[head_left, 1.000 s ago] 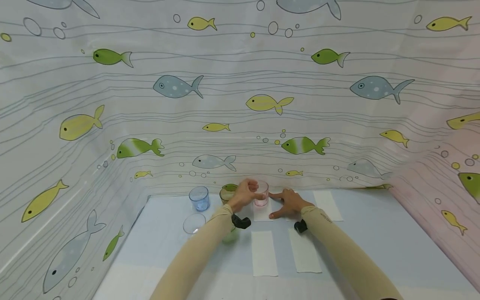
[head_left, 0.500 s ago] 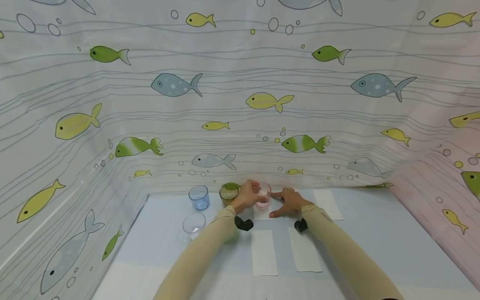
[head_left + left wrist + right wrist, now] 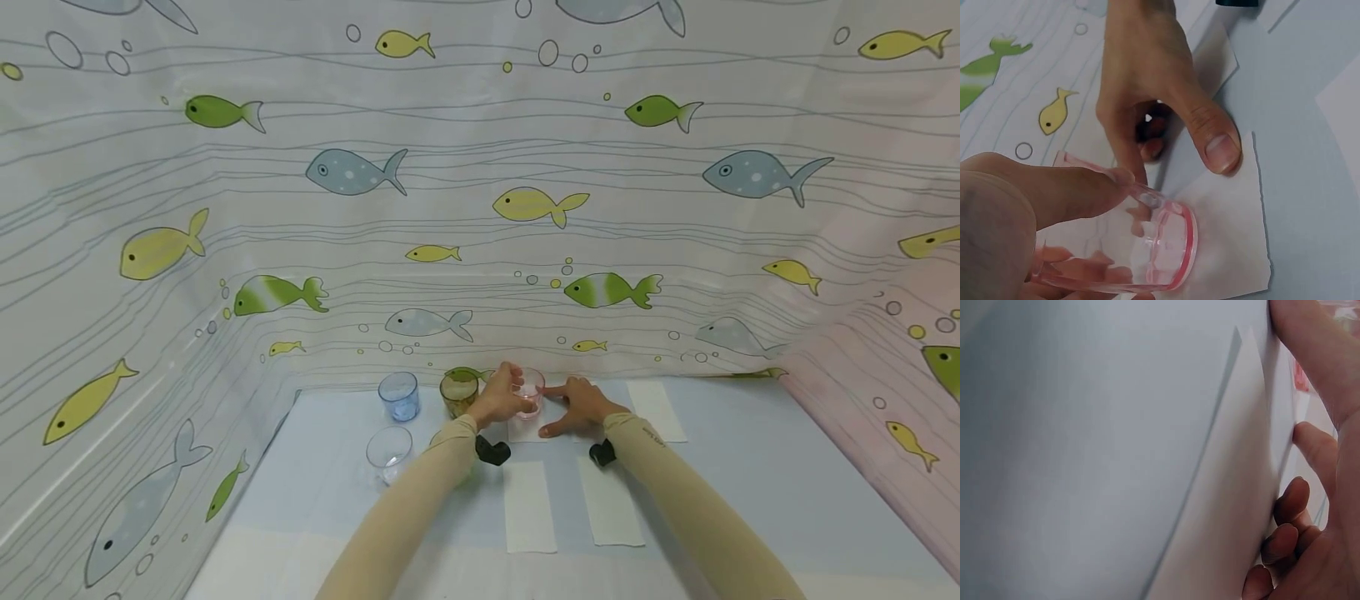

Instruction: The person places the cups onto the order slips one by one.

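Note:
The left hand (image 3: 501, 397) grips a pink transparent glass (image 3: 531, 385), thumb on the near side and fingers round the far side. In the left wrist view the glass (image 3: 1172, 250) has its thick base over a white paper piece (image 3: 1229, 237). Just right of the glass, the right hand (image 3: 582, 407) rests with thumb and index finger spread, holding nothing; in the left wrist view its index fingertip is close to the glass. Its other fingers bend loosely in the right wrist view, beside a white paper piece (image 3: 1222, 506).
Left of the hands stand a blue glass (image 3: 400, 398), an amber glass (image 3: 456, 395) and a clear glass (image 3: 389, 450); the left forearm mostly hides a green glass. White paper pieces lie in front (image 3: 529, 508), (image 3: 613, 504) and at the back right (image 3: 657, 410). Behind hangs a fish-patterned sheet (image 3: 480, 283).
The left hand and the pink glass have shifted slightly to the right and a little nearer. The right hand has stayed in about the same place.

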### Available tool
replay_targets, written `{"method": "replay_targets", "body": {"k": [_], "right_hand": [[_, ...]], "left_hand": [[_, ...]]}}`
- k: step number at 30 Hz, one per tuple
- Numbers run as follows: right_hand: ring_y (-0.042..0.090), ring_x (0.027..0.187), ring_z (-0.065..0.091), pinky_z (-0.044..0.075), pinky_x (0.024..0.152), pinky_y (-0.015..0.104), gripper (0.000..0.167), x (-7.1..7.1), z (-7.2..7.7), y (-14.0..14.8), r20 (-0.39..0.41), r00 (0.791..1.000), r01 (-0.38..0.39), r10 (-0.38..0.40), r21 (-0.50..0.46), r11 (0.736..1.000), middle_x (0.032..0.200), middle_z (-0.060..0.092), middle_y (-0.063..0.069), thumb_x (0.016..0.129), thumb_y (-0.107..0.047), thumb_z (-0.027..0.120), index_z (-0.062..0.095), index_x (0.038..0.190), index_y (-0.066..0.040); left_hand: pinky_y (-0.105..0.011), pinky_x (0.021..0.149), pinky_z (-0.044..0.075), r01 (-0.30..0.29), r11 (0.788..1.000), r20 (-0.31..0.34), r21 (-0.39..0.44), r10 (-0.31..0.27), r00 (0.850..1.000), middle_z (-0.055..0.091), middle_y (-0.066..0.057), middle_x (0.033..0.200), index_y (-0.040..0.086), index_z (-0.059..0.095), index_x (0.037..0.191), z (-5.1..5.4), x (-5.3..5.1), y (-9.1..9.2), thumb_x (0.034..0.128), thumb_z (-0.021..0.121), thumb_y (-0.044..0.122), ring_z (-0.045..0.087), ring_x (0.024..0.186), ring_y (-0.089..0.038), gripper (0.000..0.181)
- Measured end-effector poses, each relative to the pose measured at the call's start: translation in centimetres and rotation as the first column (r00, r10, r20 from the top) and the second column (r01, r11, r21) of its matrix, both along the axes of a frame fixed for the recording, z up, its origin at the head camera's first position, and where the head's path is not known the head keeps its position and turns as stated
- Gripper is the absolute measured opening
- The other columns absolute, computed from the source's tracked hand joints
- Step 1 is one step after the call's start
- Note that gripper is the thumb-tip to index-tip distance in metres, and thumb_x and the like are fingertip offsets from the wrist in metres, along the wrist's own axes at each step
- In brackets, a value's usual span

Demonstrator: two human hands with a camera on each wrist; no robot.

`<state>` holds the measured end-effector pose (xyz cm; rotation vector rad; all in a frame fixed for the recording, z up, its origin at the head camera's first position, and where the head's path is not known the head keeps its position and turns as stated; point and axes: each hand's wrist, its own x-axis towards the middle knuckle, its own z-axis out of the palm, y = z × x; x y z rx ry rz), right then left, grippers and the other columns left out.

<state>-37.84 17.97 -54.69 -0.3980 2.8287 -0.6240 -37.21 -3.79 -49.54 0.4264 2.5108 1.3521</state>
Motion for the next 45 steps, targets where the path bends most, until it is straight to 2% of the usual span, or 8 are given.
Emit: {"method": "replay_targets", "body": {"k": [11,20,23,29,32,35,41,45], "right_hand": [[0.022,0.095,0.04,0.033,0.075,0.034,0.097,0.4,0.6,0.0,-0.004,1.0,-0.015,0.015,-0.002,1.0,0.1,0.044,0.006,0.07,-0.062,0.094,0.06,0.152,-0.024],[0.023,0.098,0.043,0.037,0.079,0.036,0.098,0.4,0.8,-0.2,0.004,1.0,-0.01,0.01,-0.004,1.0,0.104,0.05,0.006,0.069,-0.063,0.094,0.06,0.152,-0.024],[0.024,0.099,0.044,0.041,0.082,0.038,0.097,0.3,0.7,-0.2,-0.004,1.0,-0.011,0.011,-0.006,1.0,0.106,0.052,0.007,0.07,-0.063,0.094,0.06,0.152,-0.024],[0.023,0.098,0.044,0.041,0.081,0.039,0.097,0.5,0.5,-0.2,-0.011,1.0,0.005,-0.005,-0.006,1.0,0.105,0.052,0.006,0.068,-0.062,0.095,0.062,0.151,-0.024],[0.022,0.095,0.045,0.038,0.076,0.037,0.098,0.5,0.3,-0.1,-0.022,1.0,0.012,-0.012,0.001,1.0,0.1,0.051,0.005,0.067,-0.066,0.094,0.061,0.151,-0.027],[0.021,0.092,0.045,0.036,0.073,0.036,0.098,0.6,0.2,-0.1,-0.031,0.999,0.006,-0.006,-0.002,1.0,0.097,0.05,0.005,0.067,-0.067,0.093,0.06,0.152,-0.029],[0.021,0.091,0.046,0.039,0.073,0.035,0.098,0.5,0.1,0.0,-0.037,0.999,-0.002,0.002,0.006,1.0,0.098,0.054,0.004,0.068,-0.068,0.092,0.059,0.152,-0.031],[0.021,0.091,0.046,0.039,0.073,0.035,0.098,0.4,0.0,0.1,-0.028,1.0,0.002,-0.001,0.01,1.0,0.098,0.054,0.004,0.068,-0.069,0.092,0.059,0.152,-0.033]], "left_hand": [[-0.052,0.111,0.053,-0.029,0.998,-0.013,-0.06,0.029,1.0,0.061,-0.025,0.141,-0.001,0.047,0.142,0.0,0.1,0.5,0.0829,0.087,0.005,0.061,0.13,-0.04,0.071],[-0.053,0.109,0.054,-0.049,0.997,-0.01,-0.058,0.049,0.999,0.062,-0.027,0.14,-0.003,0.046,0.143,0.4,0.4,0.6,0.0837,0.086,0.003,0.062,0.128,-0.04,0.072],[-0.054,0.111,0.053,-0.059,0.997,-0.013,-0.057,0.059,0.998,0.062,-0.028,0.141,-0.004,0.04,0.147,0.4,0.4,0.6,0.0816,0.087,0.003,0.062,0.129,-0.042,0.081],[-0.056,0.121,0.043,-0.053,0.996,-0.043,-0.074,0.05,0.998,0.05,-0.036,0.152,-0.005,0.014,0.162,0.7,0.7,0.5,0.0762,0.094,0.01,0.05,0.144,-0.046,0.118],[-0.056,0.125,0.038,-0.02,0.996,-0.086,-0.083,0.012,0.996,0.037,-0.039,0.16,-0.007,0.007,0.164,1.8,0.9,0.3,0.0782,0.095,0.015,0.04,0.151,-0.048,0.125],[-0.056,0.127,0.035,0.027,0.995,-0.111,-0.094,-0.037,0.993,0.028,-0.037,0.166,-0.006,0.005,0.164,3.6,1.5,-0.1,0.0826,0.092,0.019,0.034,0.155,-0.048,0.122],[-0.058,0.126,0.036,0.118,0.988,-0.109,-0.104,-0.129,0.986,0.03,-0.024,0.171,0.001,0.014,0.166,7.7,3.2,-2.3,0.086,0.09,0.028,0.035,0.156,-0.045,0.114],[-0.06,0.123,0.04,0.157,0.98,-0.134,-0.122,-0.173,0.976,0.035,-0.02,0.17,0.005,0.02,0.166,8.9,4.2,-4.4,0.0892,0.087,0.031,0.04,0.154,-0.044,0.105]]}}
